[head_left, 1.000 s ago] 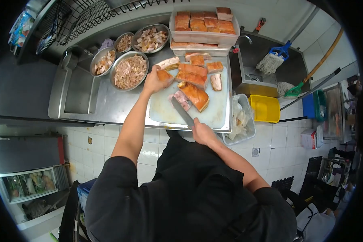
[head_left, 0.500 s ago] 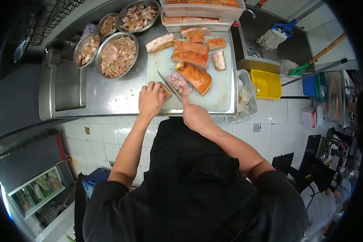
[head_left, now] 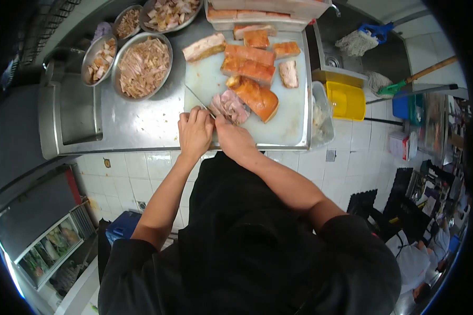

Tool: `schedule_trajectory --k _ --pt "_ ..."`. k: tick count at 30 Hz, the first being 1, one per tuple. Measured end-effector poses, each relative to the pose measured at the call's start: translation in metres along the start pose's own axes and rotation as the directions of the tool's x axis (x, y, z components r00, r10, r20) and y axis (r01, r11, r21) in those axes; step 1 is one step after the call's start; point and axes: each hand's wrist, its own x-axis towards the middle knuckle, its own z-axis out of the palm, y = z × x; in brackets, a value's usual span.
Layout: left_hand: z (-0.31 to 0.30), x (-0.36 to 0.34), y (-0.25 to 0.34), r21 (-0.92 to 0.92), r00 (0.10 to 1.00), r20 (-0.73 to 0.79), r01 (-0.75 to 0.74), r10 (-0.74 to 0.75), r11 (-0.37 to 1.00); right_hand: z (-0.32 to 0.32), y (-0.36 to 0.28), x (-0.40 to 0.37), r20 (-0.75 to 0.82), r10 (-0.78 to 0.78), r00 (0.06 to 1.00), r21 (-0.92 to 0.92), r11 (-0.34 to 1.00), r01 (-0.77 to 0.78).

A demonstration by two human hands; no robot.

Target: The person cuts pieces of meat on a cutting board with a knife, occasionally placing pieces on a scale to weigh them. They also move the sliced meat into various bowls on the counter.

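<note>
Four bowls [head_left: 116, 73] hold cut meat [head_left: 143, 68], the right grip [head_left: 235, 139] a knife [head_left: 197, 97].

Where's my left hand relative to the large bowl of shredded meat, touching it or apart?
Apart. The head view shows bare steel counter between the left hand and the bowl's rim.

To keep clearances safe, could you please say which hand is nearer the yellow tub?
Right: the right hand is left of the yellow tub; the left hand lies farther left.
</note>
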Motion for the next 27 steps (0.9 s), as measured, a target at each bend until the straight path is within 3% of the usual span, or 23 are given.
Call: schedule_trajectory --k 6,8,9,10,11,12,13,16,17,18,19,20,22,24,26,27 --pt "-0.029 0.004 -0.001 -0.129 0.997 0.074 -0.013 0.023 0.992 -0.012 0.04 -0.003 0.001 -0.044 0.999 -0.022 0.999 0.044" --pt "-0.039 0.004 -0.001 -0.16 0.981 0.191 0.015 0.017 0.987 -0.015 0.05 -0.016 -0.005 -0.076 0.997 -0.032 0.997 0.076" --pt "-0.04 0.002 0.0 -0.224 0.981 0.177 0.121 -0.081 0.967 -0.016 0.052 -0.018 0.014 -0.066 0.998 -0.079 0.995 0.066" --pt "-0.032 0.0 -0.011 -0.214 0.984 0.157 0.113 -0.08 0.97 -0.017 0.054 -0.02 0.029 -0.059 0.998 -0.124 0.99 0.062" --pt "-0.021 -0.003 -0.028 -0.587 0.977 0.142 0.214 -0.161 0.78 -0.014 0.061 -0.021 0.002 -0.101 0.995 -0.065 0.993 0.101" --pt "-0.031 0.006 -0.026 -0.859 0.963 0.15 0.24 -0.226 0.452 -0.015 0.066 -0.021 -0.02 -0.132 0.991 -0.068 0.989 0.131" --pt "-0.044 0.007 -0.025 -0.94 0.951 0.202 0.255 -0.234 0.228 -0.014 0.07 -0.025 -0.034 -0.174 0.984 -0.033 0.984 0.173" --pt "-0.105 0.031 -0.005 -0.971 0.987 0.045 0.079 -0.151 0.224 -0.015 0.079 -0.028 -0.009 -0.233 0.973 0.055 0.971 0.233" --pt "-0.128 0.046 -0.001 -0.943 0.992 -0.054 -0.013 -0.115 0.332 -0.016 0.08 -0.031 0.014 -0.215 0.976 0.098 0.972 0.213" --pt "-0.165 0.06 0.025 -0.945 0.991 -0.112 -0.083 -0.073 0.317 -0.013 0.088 -0.03 0.035 -0.253 0.967 0.055 0.966 0.251" --pt "-0.198 0.08 0.035 -0.884 0.967 -0.256 -0.233 -0.002 0.406 -0.009 0.093 -0.03 0.006 -0.27 0.963 0.016 0.963 0.269" --pt "-0.232 0.098 0.044 -0.794 0.918 -0.388 -0.376 0.076 0.477 -0.015 0.09 -0.033 0.057 -0.249 0.967 -0.055 0.966 0.252" --pt "-0.316 0.133 0.092 -0.737 0.849 -0.51 -0.514 0.138 0.44 -0.02 0.096 -0.031 0.123 -0.276 0.953 -0.056 0.957 0.284" --pt "-0.394 0.17 0.144 -0.631 0.701 -0.683 -0.708 0.207 0.317 -0.021 0.1 -0.029 0.109 -0.308 0.945 -0.07 0.946 0.316" --pt "-0.468 0.212 0.187 -0.537 0.597 -0.749 -0.801 0.286 0.264 -0.022 0.101 -0.025 0.137 -0.29 0.947 -0.082 0.95 0.302" --pt "-0.501 0.236 0.206 -0.533 0.588 -0.725 -0.809 0.358 0.249 -0.027 0.095 -0.027 0.159 -0.255 0.954 -0.089 0.959 0.271"
